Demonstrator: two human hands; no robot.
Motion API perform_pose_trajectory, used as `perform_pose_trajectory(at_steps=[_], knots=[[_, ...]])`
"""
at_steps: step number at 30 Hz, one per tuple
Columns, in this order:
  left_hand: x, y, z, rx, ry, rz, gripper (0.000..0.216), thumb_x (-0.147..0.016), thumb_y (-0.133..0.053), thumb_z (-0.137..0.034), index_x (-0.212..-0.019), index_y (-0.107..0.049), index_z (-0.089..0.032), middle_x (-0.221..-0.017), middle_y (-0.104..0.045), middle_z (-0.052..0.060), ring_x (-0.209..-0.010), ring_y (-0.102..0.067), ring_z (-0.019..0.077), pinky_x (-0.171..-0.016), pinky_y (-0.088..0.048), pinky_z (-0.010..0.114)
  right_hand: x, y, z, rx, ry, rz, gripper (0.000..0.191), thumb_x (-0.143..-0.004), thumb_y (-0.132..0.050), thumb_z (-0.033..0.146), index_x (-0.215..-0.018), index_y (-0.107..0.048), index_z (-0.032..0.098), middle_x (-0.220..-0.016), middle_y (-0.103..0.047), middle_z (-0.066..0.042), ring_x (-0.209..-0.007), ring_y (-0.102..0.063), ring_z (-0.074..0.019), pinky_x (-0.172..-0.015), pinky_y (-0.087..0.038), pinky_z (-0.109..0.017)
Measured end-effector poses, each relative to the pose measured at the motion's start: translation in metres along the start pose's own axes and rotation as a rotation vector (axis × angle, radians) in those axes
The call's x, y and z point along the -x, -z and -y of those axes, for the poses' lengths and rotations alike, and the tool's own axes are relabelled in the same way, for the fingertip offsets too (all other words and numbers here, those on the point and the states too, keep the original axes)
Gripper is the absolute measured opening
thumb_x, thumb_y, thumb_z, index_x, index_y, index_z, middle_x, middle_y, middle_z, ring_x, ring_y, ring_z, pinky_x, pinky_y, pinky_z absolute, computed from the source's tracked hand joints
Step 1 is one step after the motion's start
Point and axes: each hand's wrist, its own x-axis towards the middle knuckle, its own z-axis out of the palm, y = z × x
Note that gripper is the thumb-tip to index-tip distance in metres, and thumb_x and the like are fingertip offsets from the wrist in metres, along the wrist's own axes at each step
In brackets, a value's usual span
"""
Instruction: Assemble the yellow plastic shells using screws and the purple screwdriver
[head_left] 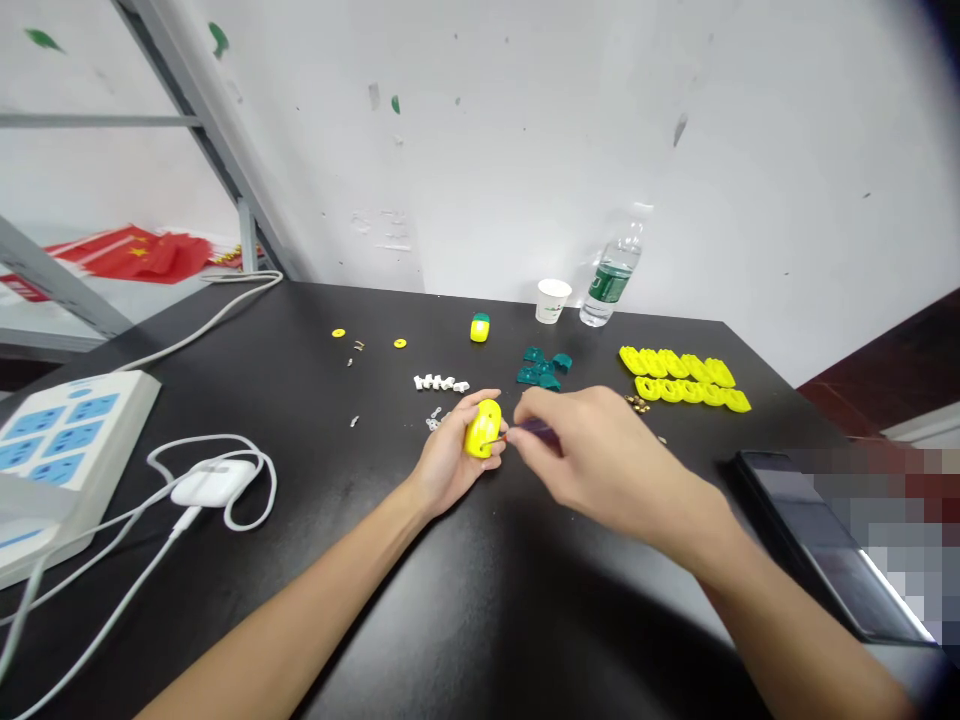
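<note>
A small glossy yellow plastic casing lies in my left hand, whose fingers are curled round it. My right hand grips a screwdriver with a dark purple handle. Its thin shaft reaches to the lower part of the yellow casing, where the tip seems to touch. Just beyond my left hand is a row of small white parts, with several little metal pieces in front of them. Dark green plastic covers lie in a loose group behind my right hand.
Two rows of yellow shells lie at the right, beside small brass-coloured pieces. A yellow-and-green unit, a paper cup and a bottle stand behind. A power strip and white charger sit left; a phone lies right.
</note>
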Motion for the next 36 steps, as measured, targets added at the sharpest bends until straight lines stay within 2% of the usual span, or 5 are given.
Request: perform_pose_trajectory(at_steps=[7, 16, 24, 29, 36], knots=[[0.004, -0.003, 0.001, -0.092, -0.027, 0.032, 0.056, -0.083, -0.069, -0.025, -0.136, -0.052, -0.023, -0.096, -0.064, 0.007, -0.076, -0.066, 0.0186, -0.061, -0.051, 0.029, -0.007, 0.008, -0.022, -0.529, -0.139, -0.154, 0.026, -0.09, -0.061, 0.042, -0.078, -0.058, 0.02, -0.064, -0.053, 0.003, -0.057, -0.046, -0.0108, -0.053, -0.034, -0.025], [0.006, -0.005, 0.009, -0.303, -0.123, -0.007, 0.055, -0.068, -0.087, -0.027, -0.119, -0.067, -0.021, -0.102, -0.058, 0.005, -0.076, -0.064, 0.0153, -0.066, -0.056, 0.031, -0.012, -0.01, -0.039, -0.151, -0.039, 0.06, 0.012, -0.089, -0.047, 0.014, -0.088, -0.059, 0.018, -0.079, -0.059, -0.001, -0.069, -0.049, -0.0138, -0.064, -0.034, -0.027], [0.005, -0.001, 0.016, -0.465, -0.229, -0.031, 0.053, -0.064, -0.088, -0.023, -0.113, -0.07, -0.019, -0.098, -0.069, 0.007, -0.085, -0.064, 0.0194, -0.074, -0.051, 0.03, -0.015, -0.019, -0.044, -0.333, -0.042, 0.22, 0.043, -0.084, -0.053, 0.016, -0.126, -0.058, 0.018, -0.098, -0.067, -0.004, -0.084, -0.059, -0.0159, -0.075, -0.043, -0.029], [0.014, -0.01, 0.016, -0.711, -0.477, -0.104, 0.043, -0.067, -0.086, -0.021, -0.107, -0.073, -0.023, -0.106, -0.067, 0.008, -0.095, -0.062, 0.0233, -0.088, -0.047, 0.034, -0.02, -0.019, -0.047, -0.426, -0.191, 0.194, 0.027, -0.085, -0.057, 0.03, -0.109, -0.065, 0.02, -0.079, -0.062, 0.002, -0.07, -0.055, -0.0136, -0.065, -0.04, -0.027], [0.018, -0.012, 0.018, -0.763, -0.49, -0.14, 0.042, -0.067, -0.085, -0.022, -0.107, -0.073, -0.024, -0.1, -0.069, 0.006, -0.088, -0.062, 0.0232, -0.086, -0.047, 0.035, -0.024, -0.024, -0.048, -0.518, -0.208, 0.195, 0.021, -0.082, -0.061, 0.028, -0.1, -0.063, 0.017, -0.075, -0.053, 0.003, -0.066, -0.047, -0.0117, -0.061, -0.036, -0.026]])
